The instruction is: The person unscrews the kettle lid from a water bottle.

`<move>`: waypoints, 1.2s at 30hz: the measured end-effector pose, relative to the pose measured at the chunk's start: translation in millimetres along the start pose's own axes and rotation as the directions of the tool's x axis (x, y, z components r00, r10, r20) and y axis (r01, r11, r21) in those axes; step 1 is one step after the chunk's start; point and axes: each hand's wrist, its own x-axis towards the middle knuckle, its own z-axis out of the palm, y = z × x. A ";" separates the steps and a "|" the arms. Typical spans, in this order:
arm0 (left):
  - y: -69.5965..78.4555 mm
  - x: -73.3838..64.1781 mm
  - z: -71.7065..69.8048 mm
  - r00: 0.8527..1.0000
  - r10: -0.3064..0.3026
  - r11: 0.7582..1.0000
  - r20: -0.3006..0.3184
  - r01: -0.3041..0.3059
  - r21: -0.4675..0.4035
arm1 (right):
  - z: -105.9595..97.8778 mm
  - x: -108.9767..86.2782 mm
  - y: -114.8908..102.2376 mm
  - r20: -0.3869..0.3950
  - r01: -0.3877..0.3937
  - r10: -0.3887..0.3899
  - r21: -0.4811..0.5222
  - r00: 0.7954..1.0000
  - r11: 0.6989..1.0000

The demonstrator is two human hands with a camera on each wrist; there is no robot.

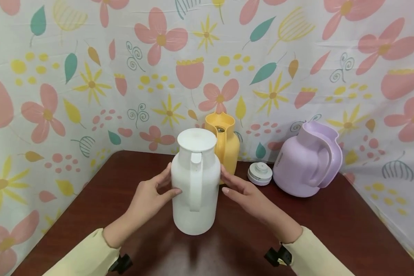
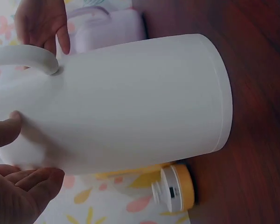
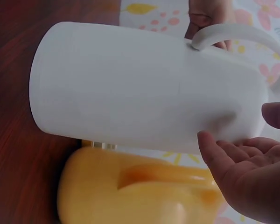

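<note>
A white vacuum jug [image 1: 194, 195] with a flat lid stands upright on the table, its handle facing me. My left hand [image 1: 153, 195] lies along its left side, thumb on the front beside the handle and fingers reaching toward the back. On the other side my right hand [image 1: 248, 197] has its extended fingertips right at the jug's wall, the thumb held off it. In the left wrist view the left thumb [image 2: 7, 132] and fingertips lie against the white body. Relaxed right fingers [image 3: 219, 156] show beside the jug in the right wrist view.
Behind the white jug stands a yellow jug [image 1: 231, 149] with its mouth uncovered. A white stopper [image 1: 260, 174] lies beside a lilac jug [image 1: 296, 165] at the right back. Another stopper with a yellow rim [image 2: 177, 189] shows low in the left wrist view. Flowered cloth [image 1: 124, 76] hangs behind the table.
</note>
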 end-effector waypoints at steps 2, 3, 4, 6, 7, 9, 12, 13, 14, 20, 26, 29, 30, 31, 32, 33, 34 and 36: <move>3.6 0.1 4.6 1.000 0.008 1.000 0.001 -0.007 -0.014 | -3.8 -4.9 -0.3 -0.005 0.001 -0.001 0.003 1.000 1.000; 5.0 0.3 6.6 1.000 0.004 1.000 0.005 -0.004 -0.023 | -5.5 -7.2 0.0 -0.012 -0.001 0.001 -0.002 1.000 1.000; 6.6 0.4 8.1 1.000 -0.002 1.000 0.009 0.002 -0.031 | -7.0 -9.5 0.0 -0.019 -0.003 0.003 -0.012 1.000 1.000; 8.8 0.8 10.8 1.000 -0.014 0.998 0.016 0.015 -0.053 | -9.7 -13.6 -0.6 -0.030 -0.003 0.002 -0.030 1.000 1.000; 9.7 1.1 12.5 1.000 -0.015 0.998 0.023 0.016 -0.062 | -11.2 -16.2 -0.9 -0.036 -0.005 0.004 -0.038 0.999 0.999; 11.4 1.8 15.4 0.999 -0.014 0.997 0.031 0.016 -0.073 | -14.3 -21.1 -1.7 -0.043 -0.014 0.012 -0.046 0.999 0.999; 13.4 2.5 19.3 0.999 -0.012 0.996 0.037 0.015 -0.090 | -18.2 -27.1 -3.9 -0.035 0.001 -0.003 -0.043 0.999 0.999; 13.8 2.7 20.4 0.999 -0.012 0.996 0.039 0.016 -0.093 | -19.3 -28.6 -4.3 -0.030 0.009 -0.010 -0.037 0.999 0.999; 14.1 2.8 21.3 0.999 -0.014 0.995 0.039 0.017 -0.098 | -20.1 -29.7 -4.8 -0.025 0.018 -0.019 -0.028 1.000 0.999; 13.4 4.5 25.6 0.999 -0.022 0.991 0.044 0.028 -0.130 | -20.3 -35.8 -5.4 -0.026 0.002 -0.002 -0.004 1.000 1.000; 13.0 4.3 25.0 0.999 -0.023 0.992 0.047 0.029 -0.122 | -16.5 -39.0 -5.9 -0.044 -0.035 0.035 -0.017 0.998 0.999; 12.2 4.9 24.8 0.999 -0.017 0.994 0.037 0.021 -0.105 | -11.2 -38.9 -8.7 -0.134 -0.043 0.037 -0.039 0.990 0.998; 12.6 5.3 24.5 0.999 -0.016 0.995 0.030 0.019 -0.099 | -8.1 -38.6 -10.0 -0.193 -0.037 0.027 -0.050 0.981 0.998; 12.6 5.8 24.5 1.000 -0.013 0.996 0.025 0.015 -0.093 | -4.2 -38.5 -11.3 -0.258 -0.021 0.006 -0.056 0.966 0.998; 12.5 6.4 24.6 1.000 -0.012 0.996 0.019 0.014 -0.086 | 0.4 -38.2 -12.9 -0.330 -0.003 -0.013 -0.051 0.944 0.999; 12.2 6.9 24.6 1.000 -0.011 0.997 0.014 0.012 -0.082 | 5.5 -38.2 -14.6 -0.401 0.024 -0.038 -0.038 0.915 0.999; 12.1 7.2 24.5 1.000 -0.011 0.997 0.011 0.012 -0.078 | 10.7 -38.2 -16.2 -0.466 0.067 -0.071 -0.027 0.882 0.997; 12.3 7.5 24.6 1.000 -0.008 0.997 0.006 0.008 -0.072 | 20.6 -38.7 -19.3 -0.550 0.186 -0.145 0.019 0.823 0.982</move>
